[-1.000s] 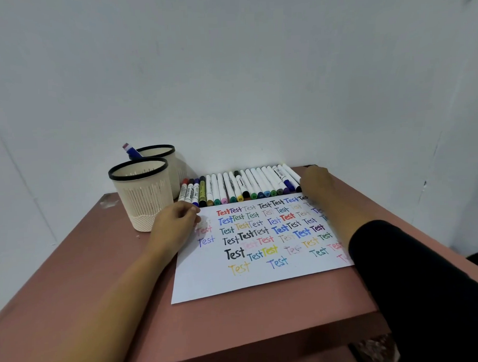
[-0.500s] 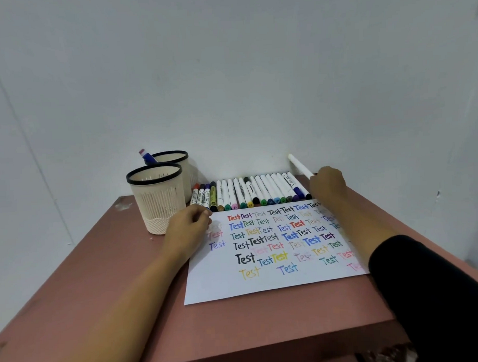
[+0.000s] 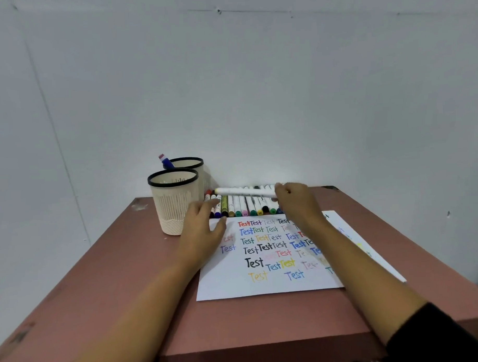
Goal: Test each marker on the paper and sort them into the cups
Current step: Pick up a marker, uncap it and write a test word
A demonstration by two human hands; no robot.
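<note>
the white marker point(image 3: 243, 192) lies level in the air over the row of markers point(image 3: 241, 209), pinched at one end by the right hand point(image 3: 295, 202). the left hand point(image 3: 204, 229) is loose, fingers straight, holding nothing, over the top left corner of the paper point(image 3: 236, 285). to its left stand the near cup point(image 3: 175, 210) and the far cup point(image 3: 188, 164), the far one with a blue marker point(image 3: 166, 161) in it, all on the reddish table point(image 3: 122, 279).

A reddish-brown table point(image 3: 106, 280) is pictured set against a pale grey wall point(image 3: 256, 85), with a white scuff point(image 3: 140, 206) seen near its corner at 10 o'clock.
</note>
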